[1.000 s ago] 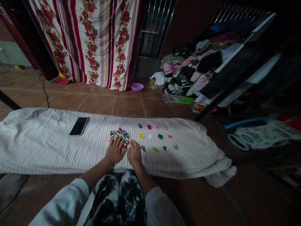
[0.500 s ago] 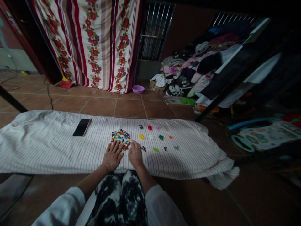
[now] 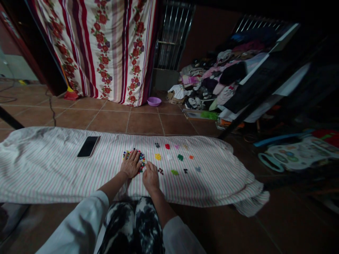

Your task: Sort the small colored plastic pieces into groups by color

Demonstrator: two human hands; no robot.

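Note:
On a striped cloth (image 3: 106, 183), my left hand (image 3: 131, 164) lies flat with fingers spread over a pile of small mixed-colour pieces (image 3: 142, 157), covering much of it. At the pile's right edge my right hand (image 3: 150, 176) is closed, its fingertips together; what they hold, if anything, is too small to make out. Small single-colour heaps lie in rows to the right, among them a yellow heap (image 3: 158, 157), a red heap (image 3: 167, 146), a dark green heap (image 3: 180, 157), a light green heap (image 3: 174, 172) and a brown heap (image 3: 160, 171).
A phone (image 3: 88, 146) lies on the cloth at the left. Beyond it are a purple basin (image 3: 154, 101), a floral curtain (image 3: 113, 53) and piled clothes (image 3: 209, 79). A baby walker or similar item (image 3: 293, 151) stands at the right.
My left hand has moved forward and to the right, farther over the mixed pile. My right hand stays closed at the pile's edge. The view has shifted slightly.

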